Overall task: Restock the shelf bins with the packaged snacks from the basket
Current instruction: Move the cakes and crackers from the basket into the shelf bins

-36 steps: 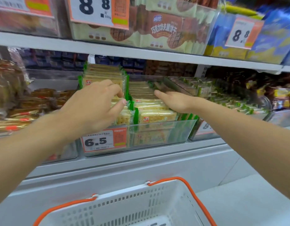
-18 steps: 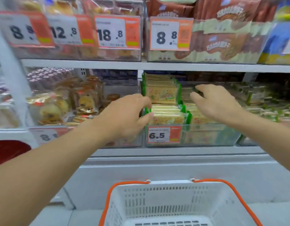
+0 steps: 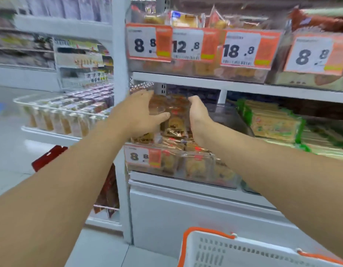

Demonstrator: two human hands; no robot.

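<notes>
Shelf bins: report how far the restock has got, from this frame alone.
Looks done: the green-wrapped cracker bin sits packed full. In hand: the left hand and right hand flank the clear-wrapped pastry packs in the bin with the 8.8 tag, fingers relaxed, gripping nothing. Left: unclear, since only the white basket rim shows, its contents hidden.

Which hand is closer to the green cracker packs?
The right hand. It reaches into the bin of brown snacks on the side nearest the green cracker packs. The left hand is on the far side of those snacks, so it would have to cross over.
</notes>
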